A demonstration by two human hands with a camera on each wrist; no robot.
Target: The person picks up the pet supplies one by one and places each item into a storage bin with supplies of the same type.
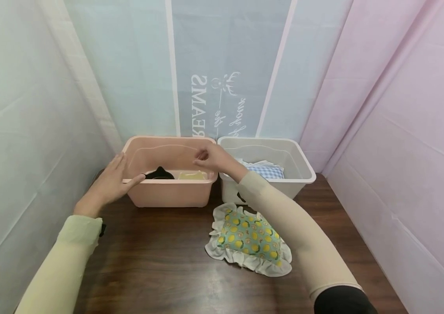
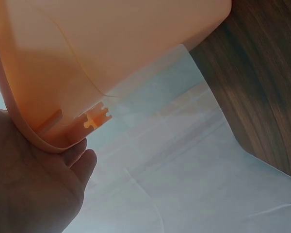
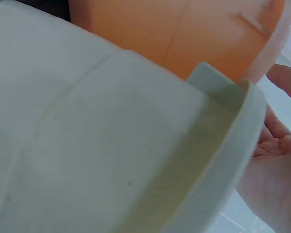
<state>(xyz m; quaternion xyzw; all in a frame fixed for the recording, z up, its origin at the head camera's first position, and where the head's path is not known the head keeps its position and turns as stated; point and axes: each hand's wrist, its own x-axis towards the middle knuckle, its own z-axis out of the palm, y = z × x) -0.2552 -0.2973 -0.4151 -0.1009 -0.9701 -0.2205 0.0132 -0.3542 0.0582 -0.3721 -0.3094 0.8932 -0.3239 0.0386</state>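
My left hand (image 1: 109,181) rests at the left end of a pink plastic bin (image 1: 170,194), its thumb over the front rim and its fingers along the side. In the left wrist view, the palm and fingertips lie against the rim corner. Over the bin's right end hovers my right hand (image 1: 218,158), fingers loosely bent with nothing visible in them. Inside the pink bin are a black item (image 1: 160,173) and a pale yellow item (image 1: 191,175), both partly hidden by the front wall. A small lemon-print pillow (image 1: 249,235) with white ruffles lies on the table below the right forearm.
A white bin (image 1: 304,168) stands right beside the pink one, holding a blue-checked, white-edged cloth item (image 1: 266,170). Both bins sit at the back of the dark wooden table (image 1: 155,261). Hanging fabric (image 1: 135,65) closes off the back and both sides.
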